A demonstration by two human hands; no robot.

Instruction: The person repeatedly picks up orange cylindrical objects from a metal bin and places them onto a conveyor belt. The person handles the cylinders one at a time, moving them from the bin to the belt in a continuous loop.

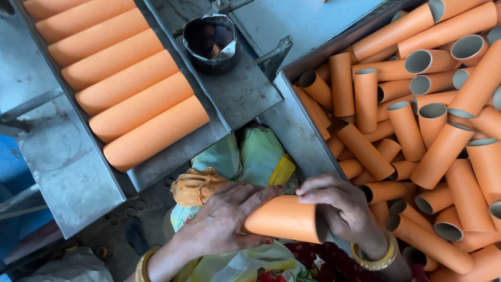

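Note:
An orange cardboard tube (284, 216) lies across my lap, held at both ends. My left hand (227, 216) wraps its left end, fingers curled over the top. My right hand (339, 206) covers its right, open end. An orange-stained cloth wad (195, 185) sits just left of my left hand. Both wrists carry gold bangles.
A metal bin (295, 125) on the right holds several loose orange tubes (417, 130). A slanted metal tray (73, 172) on the left carries a row of several orange tubes (133, 83). A small dark metal cup (211, 42) stands between them.

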